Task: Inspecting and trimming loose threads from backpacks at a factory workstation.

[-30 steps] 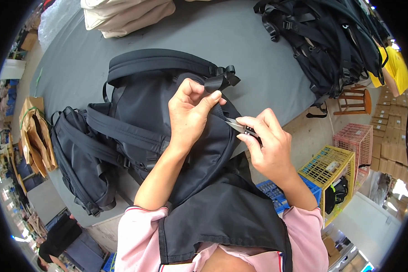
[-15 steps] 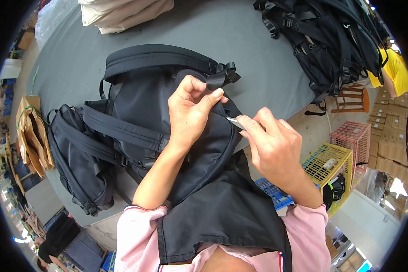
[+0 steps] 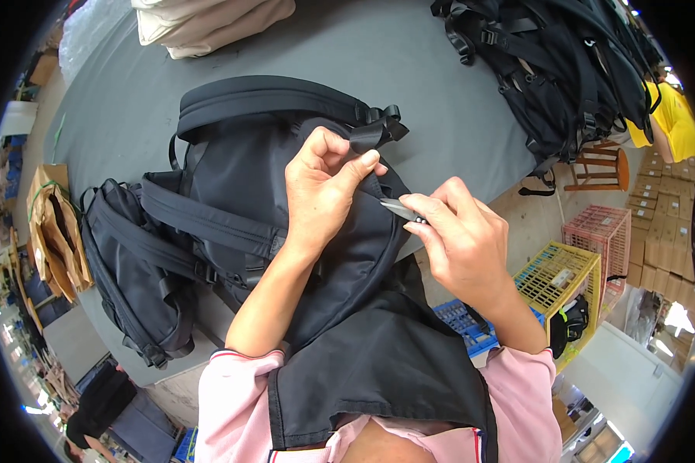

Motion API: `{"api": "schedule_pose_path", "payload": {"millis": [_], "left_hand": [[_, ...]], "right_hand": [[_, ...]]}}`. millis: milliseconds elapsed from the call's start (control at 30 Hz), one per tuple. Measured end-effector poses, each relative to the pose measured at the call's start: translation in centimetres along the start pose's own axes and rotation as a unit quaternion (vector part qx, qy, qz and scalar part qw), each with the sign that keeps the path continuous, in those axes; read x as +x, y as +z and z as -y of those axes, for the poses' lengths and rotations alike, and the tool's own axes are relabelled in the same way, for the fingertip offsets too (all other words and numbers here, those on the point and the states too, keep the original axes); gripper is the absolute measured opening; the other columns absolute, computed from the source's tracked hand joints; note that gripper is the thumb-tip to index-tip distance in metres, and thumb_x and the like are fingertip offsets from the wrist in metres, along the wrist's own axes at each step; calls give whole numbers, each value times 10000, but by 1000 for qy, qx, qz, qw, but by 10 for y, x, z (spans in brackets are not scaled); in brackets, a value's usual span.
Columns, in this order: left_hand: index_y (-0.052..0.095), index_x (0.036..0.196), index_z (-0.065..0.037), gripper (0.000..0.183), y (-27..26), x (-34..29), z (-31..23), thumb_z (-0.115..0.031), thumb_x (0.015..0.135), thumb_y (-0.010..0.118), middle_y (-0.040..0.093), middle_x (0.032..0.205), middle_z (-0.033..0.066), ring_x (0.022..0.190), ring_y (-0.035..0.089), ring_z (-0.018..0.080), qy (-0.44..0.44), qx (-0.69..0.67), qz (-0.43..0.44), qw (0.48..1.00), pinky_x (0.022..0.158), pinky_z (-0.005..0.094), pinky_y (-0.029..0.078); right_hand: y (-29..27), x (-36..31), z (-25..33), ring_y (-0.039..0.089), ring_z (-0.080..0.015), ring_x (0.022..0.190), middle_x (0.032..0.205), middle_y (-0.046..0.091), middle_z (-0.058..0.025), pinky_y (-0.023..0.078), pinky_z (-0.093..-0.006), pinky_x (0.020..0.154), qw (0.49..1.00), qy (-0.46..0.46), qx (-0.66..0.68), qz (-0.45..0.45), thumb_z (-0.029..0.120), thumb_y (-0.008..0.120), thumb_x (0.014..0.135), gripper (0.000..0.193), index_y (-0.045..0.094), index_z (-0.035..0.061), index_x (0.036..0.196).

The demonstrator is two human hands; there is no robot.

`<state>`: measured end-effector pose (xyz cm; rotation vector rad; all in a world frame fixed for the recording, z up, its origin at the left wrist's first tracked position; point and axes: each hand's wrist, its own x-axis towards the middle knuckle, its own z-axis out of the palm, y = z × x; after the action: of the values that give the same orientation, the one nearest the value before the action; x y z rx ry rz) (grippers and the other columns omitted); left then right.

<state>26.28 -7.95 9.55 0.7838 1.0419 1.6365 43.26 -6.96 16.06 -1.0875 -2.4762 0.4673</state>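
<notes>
A black backpack (image 3: pixel 239 166) lies on the grey table in front of me, its padded shoulder straps uppermost. My left hand (image 3: pixel 320 189) is closed on a black webbing strap (image 3: pixel 371 137), pinching it between thumb and fingers close to a buckle. Just to the right, my right hand (image 3: pixel 465 231) grips small metal thread snips (image 3: pixel 400 209). Their pointed blades aim left over the backpack's edge, apart from the pinched webbing. Most of the snips' handle is hidden in my fingers.
Another black backpack (image 3: pixel 131 258) lies at the left. Beige bags (image 3: pixel 216 27) are at the far edge, and black backpacks (image 3: pixel 571 85) pile up at far right. Beside the table stand a wooden stool (image 3: pixel 601 171), a yellow crate (image 3: pixel 561 270) and a pink crate (image 3: pixel 604 231). Two people are nearby.
My right hand has turned a little and the snips have shifted slightly left, showing more of their blades. My left hand keeps its pinch on the webbing almost unmoved.
</notes>
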Motion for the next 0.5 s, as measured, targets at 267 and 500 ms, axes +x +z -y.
{"api": "schedule_pose_path", "payload": {"millis": [267,500], "left_hand": [[458,819,-33,181,0,0,-4,40,838,622,585,761,56,752,642,154,-14,-24,5,1000,699,262,511],[530,930,-10,100,12,-26,-2,-102,947,495,576,759,75,785,540,152,29,-25,-76,996,858,318,413]], "right_hand": [[23,-10,-8,528,-177,583,780,502,-57,428,-253,551,968,96,217,-83,6,689,717,234,634,43,941],[33,-29,-19,471,-43,698,901,461,2,402,-190,597,840,188,487,-150,-20,649,798,195,574,-30,978]]}}
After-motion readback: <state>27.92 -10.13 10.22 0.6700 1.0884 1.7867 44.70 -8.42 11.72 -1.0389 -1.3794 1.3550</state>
